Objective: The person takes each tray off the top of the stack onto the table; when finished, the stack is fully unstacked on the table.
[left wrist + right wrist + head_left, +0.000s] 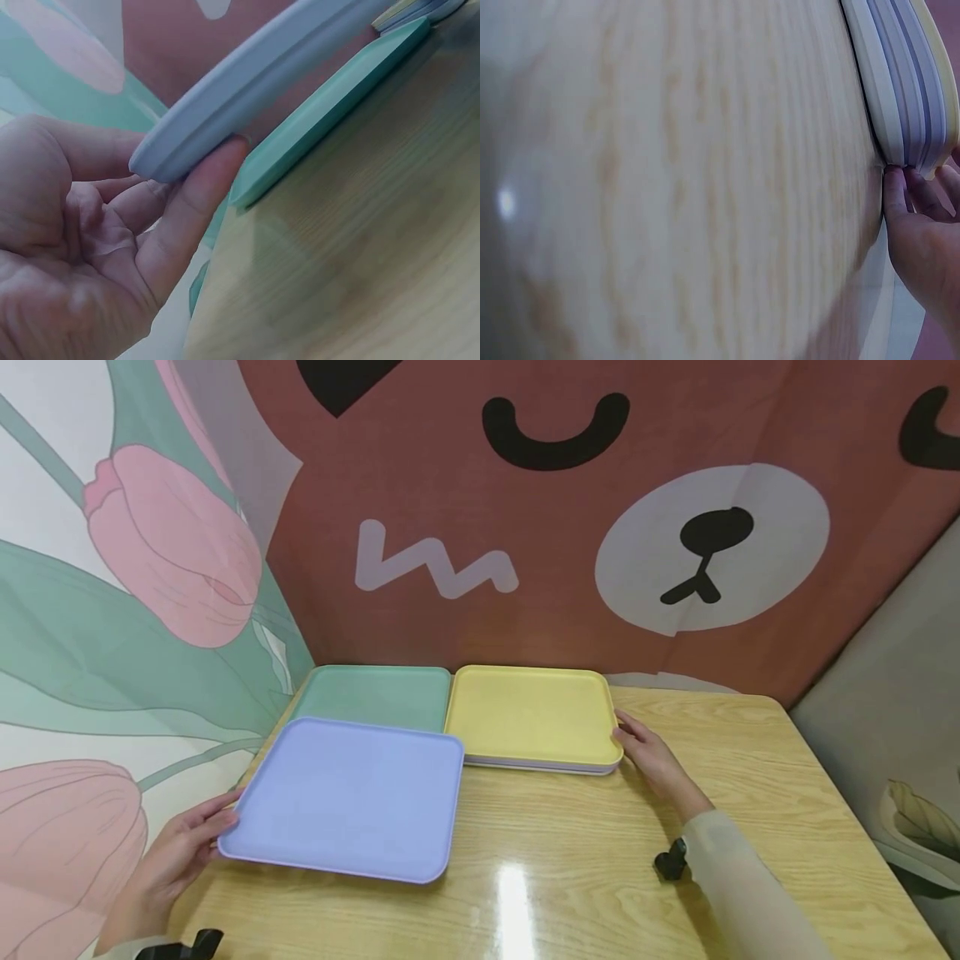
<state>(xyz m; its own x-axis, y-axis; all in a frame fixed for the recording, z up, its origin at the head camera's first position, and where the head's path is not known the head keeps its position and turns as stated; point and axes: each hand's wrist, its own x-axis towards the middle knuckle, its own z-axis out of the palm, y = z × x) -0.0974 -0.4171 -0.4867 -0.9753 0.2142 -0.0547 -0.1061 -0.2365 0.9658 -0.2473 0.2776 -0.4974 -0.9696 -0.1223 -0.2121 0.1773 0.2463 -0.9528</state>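
At lower left, the left hand [174,856] pinches the lavender tray [345,802] by its left edge, holding it above the counter [585,852], partly covering the green tray [378,693] behind. At centre, the yellow tray [532,714] tops a stack [543,767]; right of centre, the right hand [654,760] touches the stack's right end, fingers extended.

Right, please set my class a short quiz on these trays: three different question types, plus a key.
1. Which tray does the left hand hold?
2. True or false: the yellow tray is the lowest in its stack.
3. Fill in: the green tray lies on the ____.

Key: 1. The lavender tray. 2. False; it is on top. 3. Table.
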